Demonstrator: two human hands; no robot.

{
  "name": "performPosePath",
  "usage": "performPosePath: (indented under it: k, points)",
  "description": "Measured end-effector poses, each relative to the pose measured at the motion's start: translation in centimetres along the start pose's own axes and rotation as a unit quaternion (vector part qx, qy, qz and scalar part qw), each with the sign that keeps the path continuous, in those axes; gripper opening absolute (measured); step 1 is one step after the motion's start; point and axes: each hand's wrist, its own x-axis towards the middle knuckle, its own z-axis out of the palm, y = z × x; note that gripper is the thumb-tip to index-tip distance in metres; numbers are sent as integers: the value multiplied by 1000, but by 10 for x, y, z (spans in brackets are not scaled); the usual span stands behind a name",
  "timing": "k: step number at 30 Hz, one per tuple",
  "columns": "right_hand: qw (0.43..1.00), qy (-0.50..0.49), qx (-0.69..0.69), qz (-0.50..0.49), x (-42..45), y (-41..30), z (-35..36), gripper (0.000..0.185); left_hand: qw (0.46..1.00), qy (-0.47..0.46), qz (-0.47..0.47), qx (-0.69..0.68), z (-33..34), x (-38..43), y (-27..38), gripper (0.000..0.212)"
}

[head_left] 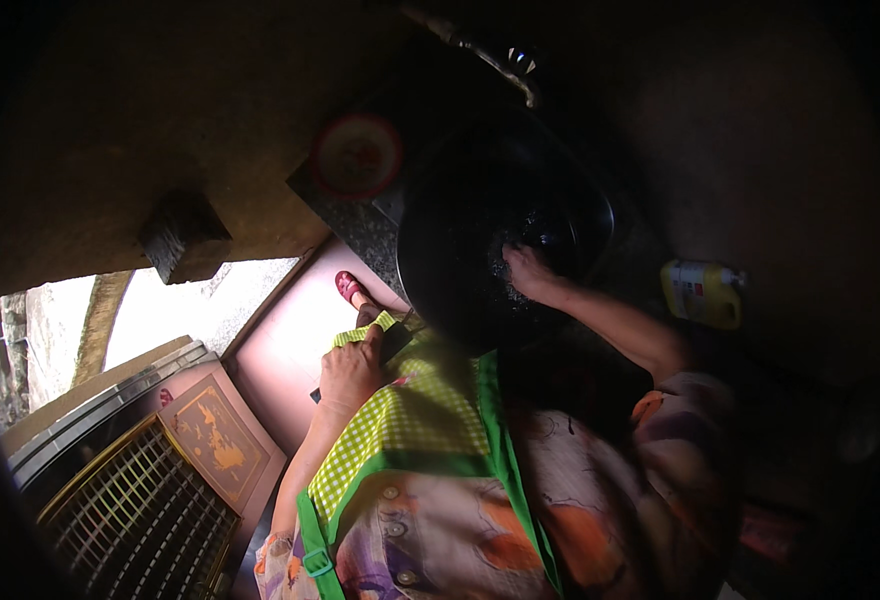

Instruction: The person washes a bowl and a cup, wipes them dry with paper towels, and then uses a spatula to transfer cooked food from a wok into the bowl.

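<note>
My right hand (pixel 528 271) reaches down into a dark basin (pixel 447 277), its fingers bent. Small bright specks, like wet glints or bubbles, show around the fingertips. Shadow hides whether the fingers hold anything. My left hand (pixel 351 371) rests low against the green-and-white checked apron (pixel 410 409), fingers curled over. Beside its fingers a dark flat patch (pixel 396 341) shows, and I cannot tell what it is or whether the hand grips it. Above the basin, a metal faucet (pixel 500 64) points down towards it.
Left of the basin, a red-rimmed dish (pixel 356 156) sits on a dark speckled counter (pixel 376 232). To the right stands a yellow jug with a handle (pixel 701 294). A gold-framed metal grille (pixel 140 517) is at lower left, near a pink floor (pixel 290 337) and a bright opening.
</note>
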Motion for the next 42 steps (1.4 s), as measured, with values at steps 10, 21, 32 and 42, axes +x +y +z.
performPosePath:
  k: [10,21,32,42]
  points:
    - [900,246,-327,-149,14,15,-60,40,1000,23,-7,-17,6,2,3,46]
    - [977,-79,196,-11,-35,-110,11,18,999,26,25,22,17,8,-4,60]
    - [931,99,352,-13,-1,9,27,43,995,78,56,24,59,13,-22,60]
    - [985,81,155,-8,13,-27,7,40,981,173,73,-55,29,14,-1,27]
